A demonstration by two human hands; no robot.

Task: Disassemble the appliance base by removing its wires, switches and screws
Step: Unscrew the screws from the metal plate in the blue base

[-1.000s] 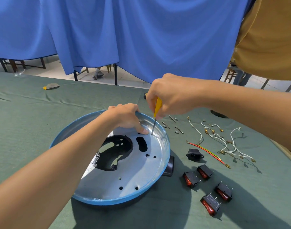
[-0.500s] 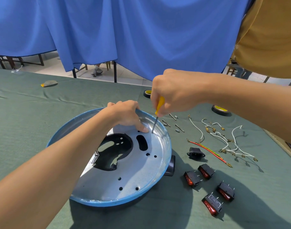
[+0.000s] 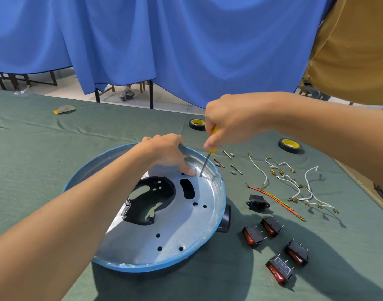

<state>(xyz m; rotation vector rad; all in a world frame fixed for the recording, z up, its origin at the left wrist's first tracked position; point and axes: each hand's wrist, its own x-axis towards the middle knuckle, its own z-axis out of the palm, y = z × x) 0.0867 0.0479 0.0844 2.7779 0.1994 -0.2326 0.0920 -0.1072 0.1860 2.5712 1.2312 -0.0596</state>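
unmoved, right hand (image 3: 232,120) keeps screwdriver (image 3: 205,165) on base (image 3: 175,227); left hand (image 3: 164,152) grips rim.

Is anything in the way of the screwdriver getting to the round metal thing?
Nothing visible. The screwdriver tip touches the base near its far rim; fingers of the left hand rest just beside the tip, not under it.

A single wide-angle camera on the person's head looks forward and down, close over the green-clothed table (image 3: 45,148). The appliance base (image 3: 164,242) lies just below centre, near the lens; a blue curtain (image 3: 186,51) fills the far field at 12 o'clock.
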